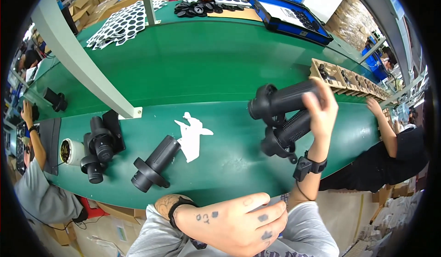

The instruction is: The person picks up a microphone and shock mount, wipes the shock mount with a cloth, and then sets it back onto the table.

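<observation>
My right hand [322, 108], slightly blurred, has its fingers and thumb around the end of a black cylindrical device with a ring collar [291, 97]. Close below that one is a second black device [294, 129] of the same kind, with a perforated body. Low in front of my body, my left hand [234, 222] is closed with its fingers curled. A small dark textured piece shows by its fingertips, but what it holds is mostly hidden. Another black collared cylinder [156, 164] lies on the green table [229, 165], beside a crumpled white cloth [192, 137].
At left, several black devices [98, 142] stand near a white tub [72, 151]. A metal post [87, 59] rises by them. Cardboard trays [342, 75] line the right side. Across the table, a person handles black round parts [197, 9] near a blue bin [291, 18]. Co-workers sit on both sides.
</observation>
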Tool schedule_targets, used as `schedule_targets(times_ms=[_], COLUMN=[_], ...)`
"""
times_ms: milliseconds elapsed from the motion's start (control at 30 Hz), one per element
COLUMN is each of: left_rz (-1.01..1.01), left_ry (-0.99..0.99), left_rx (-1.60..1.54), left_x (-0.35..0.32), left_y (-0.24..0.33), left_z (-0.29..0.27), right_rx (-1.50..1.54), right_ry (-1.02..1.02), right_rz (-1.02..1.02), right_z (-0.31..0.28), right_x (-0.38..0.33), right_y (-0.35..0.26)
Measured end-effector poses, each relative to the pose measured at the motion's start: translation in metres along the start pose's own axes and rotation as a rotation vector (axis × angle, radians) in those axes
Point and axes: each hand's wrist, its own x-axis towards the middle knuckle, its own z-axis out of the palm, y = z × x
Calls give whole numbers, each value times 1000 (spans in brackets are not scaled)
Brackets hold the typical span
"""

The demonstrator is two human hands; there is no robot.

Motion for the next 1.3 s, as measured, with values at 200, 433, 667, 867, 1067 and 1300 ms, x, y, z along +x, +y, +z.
schedule_targets(times_ms=[200,433,667,867,1067,1300], left_rz=[178,273,-134,-1241,-1624,-1335], left_ry=[-70,-123,4,482,585,1124], left_rx=[216,200,515,778,107,-1100], left_x=[-12,-21,-70,-161,-219,-242], left_y=[3,23,20,19,16,14], left_z=[0,4,-10,-55,-40,-6], right_rx=[-640,-658,-656,-691,-86,600], right_ry=[-308,-158,-149,-46,-343,-442], right_rz=[-26,-85,12,-340,-105,494], right_z=[21,1,-23,-37,32,131], right_x=[0,-35,-86,-104,-138,-192], right_y=[6,-18,-18,-15,-31,-34])
